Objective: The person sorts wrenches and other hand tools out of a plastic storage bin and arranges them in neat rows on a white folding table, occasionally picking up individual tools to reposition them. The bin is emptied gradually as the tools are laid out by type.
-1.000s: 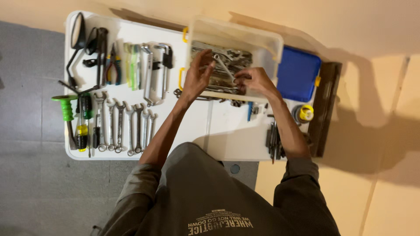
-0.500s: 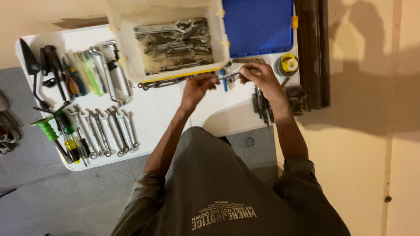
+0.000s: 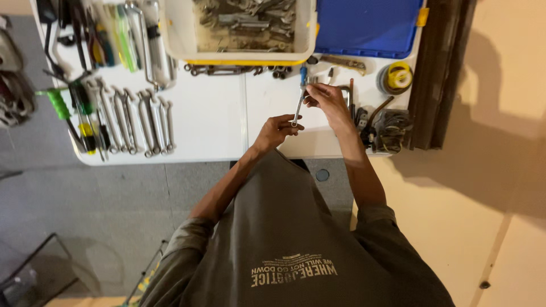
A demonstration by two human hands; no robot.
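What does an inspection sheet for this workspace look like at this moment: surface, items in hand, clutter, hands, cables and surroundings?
Surface: white folding table, two panels with a seam down the middle, crowded along the far edge.
Things in hand: one small wrench, held above the table by both hands.
Clutter: row of wrenches; screwdrivers; green-handled tool; pale bin of wrenches; blue case; yellow tape roll; dark heap of parts.
Hands: left hand pinches the wrench's lower end; right hand holds its upper part.
Cables: nothing seen for certain.
Surroundings: grey floor to the left, tan floor to the right, dark wooden plank beside the table.
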